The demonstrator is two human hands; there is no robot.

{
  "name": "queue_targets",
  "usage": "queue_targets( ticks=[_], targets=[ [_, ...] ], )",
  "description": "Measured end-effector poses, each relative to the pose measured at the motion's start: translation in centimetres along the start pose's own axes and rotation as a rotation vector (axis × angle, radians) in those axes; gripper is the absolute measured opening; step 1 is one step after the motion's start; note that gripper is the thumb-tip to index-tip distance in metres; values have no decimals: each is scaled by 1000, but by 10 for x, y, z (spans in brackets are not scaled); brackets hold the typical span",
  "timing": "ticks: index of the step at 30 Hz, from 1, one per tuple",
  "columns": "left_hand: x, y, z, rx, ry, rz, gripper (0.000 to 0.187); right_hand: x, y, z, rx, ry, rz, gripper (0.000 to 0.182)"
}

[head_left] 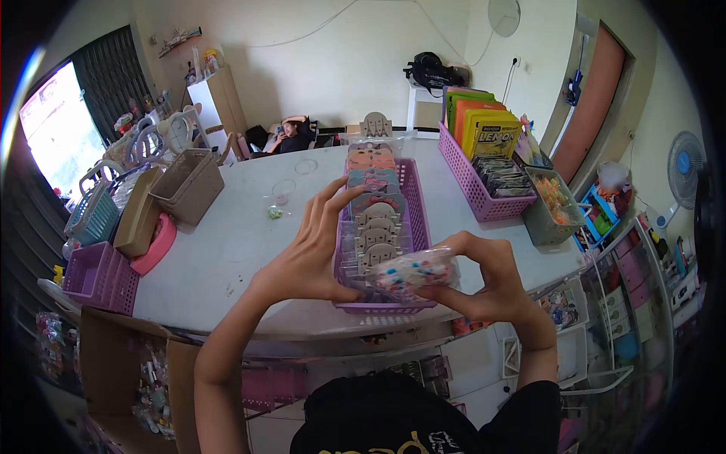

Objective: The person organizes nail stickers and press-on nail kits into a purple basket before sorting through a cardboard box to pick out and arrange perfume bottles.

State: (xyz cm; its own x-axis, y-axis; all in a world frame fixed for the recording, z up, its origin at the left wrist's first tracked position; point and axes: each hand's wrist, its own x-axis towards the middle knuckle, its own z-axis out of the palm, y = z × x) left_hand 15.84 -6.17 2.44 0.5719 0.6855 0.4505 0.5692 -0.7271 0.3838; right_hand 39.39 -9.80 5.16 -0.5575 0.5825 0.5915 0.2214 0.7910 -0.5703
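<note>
In front of me on the white table stands a long purple basket (410,185), filled with a row of small animal-face cards (378,216) in clear plastic, grey, blue and orange. My left hand (310,253) spreads over the basket's left side, its fingers apart along the row and its thumb low near the front end. Between the thumb and fingers of my right hand (488,276) is a clear plastic packet (412,274) with blue, red and white spotted contents. The packet is tilted over the basket's near end and overlaps the front cards in this view.
At the right, another purple basket (495,208) holds colourful pouches and dark sachets, beside a grey-green bin (552,231) of orange wrapped pieces. Taupe (193,185) and purple baskets (94,276) line the left edge. A cardboard box (113,363) sits below left. A person (291,136) reclines at the back.
</note>
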Motion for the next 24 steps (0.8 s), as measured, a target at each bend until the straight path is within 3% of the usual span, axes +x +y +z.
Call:
queue_targets(
  ticks=[4,7,9,13,15,19,21,24],
  targets=[
    [7,-9,4,-131,-72,-9,111,15,1,5,-82,-107,-72,31],
    [10,-10,4,-203,-92,-30,113,20,5,12,-303,-313,-185,32],
    [10,-13,4,-219,-83,-32,113,23,1,15,-409,-610,6,35],
    [9,-12,6,-227,-27,-63,111,40,4,20,-391,-767,29,26],
    [10,-12,6,-235,-17,-83,109,47,8,24,-317,-927,227,22],
    [8,-13,6,-286,-13,-154,107,46,19,35,-162,-798,297,22],
    [6,-13,7,-306,-12,-154,107,46,24,38,-182,-771,168,23],
    [4,-17,7,-352,-8,-126,106,52,12,21,-89,-734,195,19]
  ],
)
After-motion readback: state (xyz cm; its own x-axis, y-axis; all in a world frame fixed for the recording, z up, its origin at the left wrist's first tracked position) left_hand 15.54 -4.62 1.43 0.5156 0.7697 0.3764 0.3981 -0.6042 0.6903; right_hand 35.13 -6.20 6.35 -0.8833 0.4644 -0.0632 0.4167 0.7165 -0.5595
